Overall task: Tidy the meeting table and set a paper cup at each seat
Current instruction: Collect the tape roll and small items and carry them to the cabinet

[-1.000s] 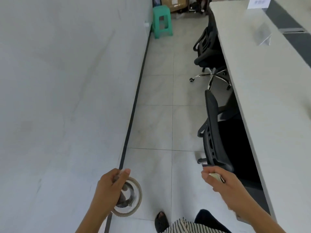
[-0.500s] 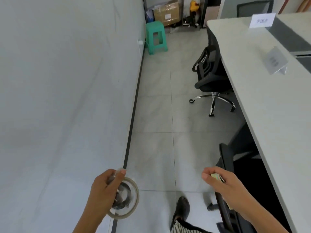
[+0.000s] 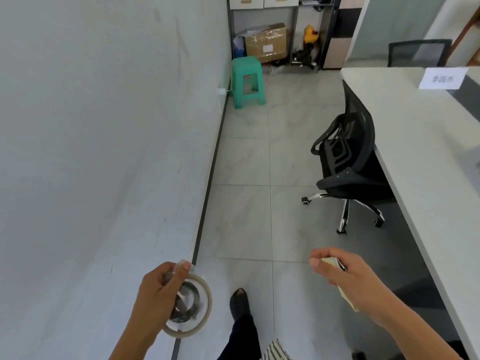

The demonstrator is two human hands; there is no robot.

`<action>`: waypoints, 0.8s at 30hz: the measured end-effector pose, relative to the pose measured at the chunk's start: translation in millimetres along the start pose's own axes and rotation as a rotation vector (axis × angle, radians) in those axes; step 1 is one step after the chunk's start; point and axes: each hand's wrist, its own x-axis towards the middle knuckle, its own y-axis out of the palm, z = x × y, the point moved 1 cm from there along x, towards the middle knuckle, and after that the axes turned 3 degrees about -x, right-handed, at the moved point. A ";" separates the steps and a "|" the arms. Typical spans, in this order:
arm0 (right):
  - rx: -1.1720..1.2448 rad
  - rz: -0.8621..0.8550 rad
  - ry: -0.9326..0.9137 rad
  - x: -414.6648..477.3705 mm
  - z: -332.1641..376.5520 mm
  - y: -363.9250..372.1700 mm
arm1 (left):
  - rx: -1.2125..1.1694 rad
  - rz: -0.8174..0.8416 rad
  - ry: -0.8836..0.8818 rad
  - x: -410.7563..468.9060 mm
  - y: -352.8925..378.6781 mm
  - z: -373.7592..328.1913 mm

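Note:
My left hand (image 3: 158, 289) grips a roll of clear tape (image 3: 193, 318) together with a darker roll nested inside it, low at the left beside the wall. My right hand (image 3: 345, 274) is closed on a small pale pad of paper (image 3: 335, 263), whose lower edge sticks out under the palm. The long white meeting table (image 3: 426, 157) runs along the right side, with a white name card (image 3: 442, 78) standing on its far end. No paper cup is in view.
A black office chair (image 3: 348, 162) on wheels stands at the table's edge ahead. A green plastic stool (image 3: 246, 81) sits by the wall farther on, with a cardboard box (image 3: 266, 42) and shelving behind. The white wall (image 3: 104, 152) lines the left. A tiled aisle runs between.
I have walked forward along the aisle: the near chair has dropped out of view and the stool, box and shelving have come closer. Both hands keep their hold.

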 end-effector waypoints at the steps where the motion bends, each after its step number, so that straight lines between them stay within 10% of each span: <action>1: 0.007 -0.012 0.013 23.2 8.7 -4.3 | 0.000 0.006 0.005 29.5 1.8 -10.0; 24: 0.007 -0.118 0.040 544.4 196.7 -164.7 | 0.025 0.110 0.067 557.8 157.3 -296.4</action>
